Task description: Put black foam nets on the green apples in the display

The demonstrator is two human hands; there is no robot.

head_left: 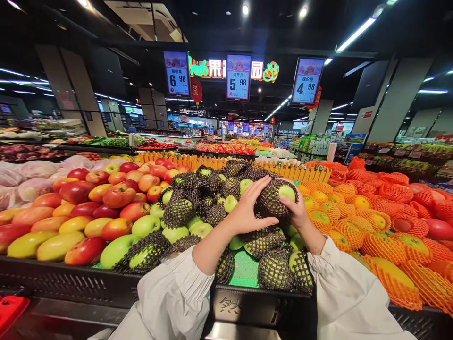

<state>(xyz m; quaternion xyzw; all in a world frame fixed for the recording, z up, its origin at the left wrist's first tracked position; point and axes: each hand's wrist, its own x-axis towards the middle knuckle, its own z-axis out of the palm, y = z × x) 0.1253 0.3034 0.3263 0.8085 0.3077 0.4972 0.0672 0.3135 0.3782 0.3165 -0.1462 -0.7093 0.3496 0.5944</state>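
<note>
A green apple in a black foam net point(278, 198) is held above the pile, its bare green skin showing through the net's opening. My right hand point(296, 208) grips it from the right, thumb across the front; its other fingers are mostly hidden behind the fruit. Beside its left side is my left hand point(249, 205), fingers stretched out along the net and thumb spread apart below. Whether the left hand bears any weight I cannot tell. Under both hands lie netted green apples point(274, 269) and bare green apples point(175, 233) in a black bin point(262, 304) with green lining point(245, 269).
Red and yellow mangoes or apples point(85, 191) fill the bin on the left. Oranges in orange foam nets point(354, 229) and fruit in red nets point(399, 191) lie to the right. A yellow picket fence point(297, 171) runs behind. Price screens point(239, 77) hang overhead.
</note>
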